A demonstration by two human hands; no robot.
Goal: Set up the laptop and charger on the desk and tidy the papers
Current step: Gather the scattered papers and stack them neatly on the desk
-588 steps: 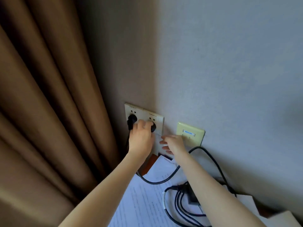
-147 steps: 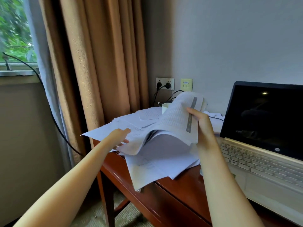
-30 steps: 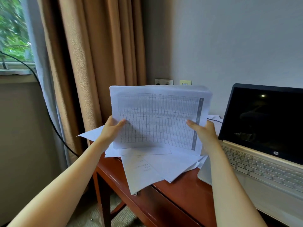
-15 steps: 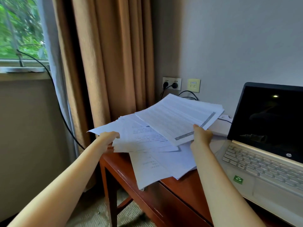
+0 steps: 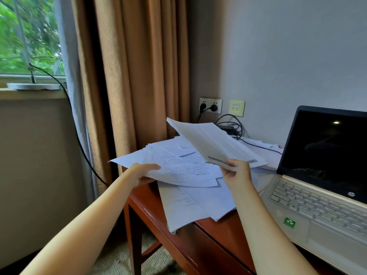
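open silver laptop on the right side of the red-brown wooden desk; stands with dark screen tilted up, keyboard facing the near edge, green sticker on the palm rest. black charger brick at the far edge by the wall, among coiled cable; sends a thin lead right across the paper towards the laptop. thick printed stack raised and tilted, pinched at its near corner by the right hand. thinner sheaf lifted at its left edge, gripped by the left hand. loose sheets flat underneath, overhanging the near edge of the desk.
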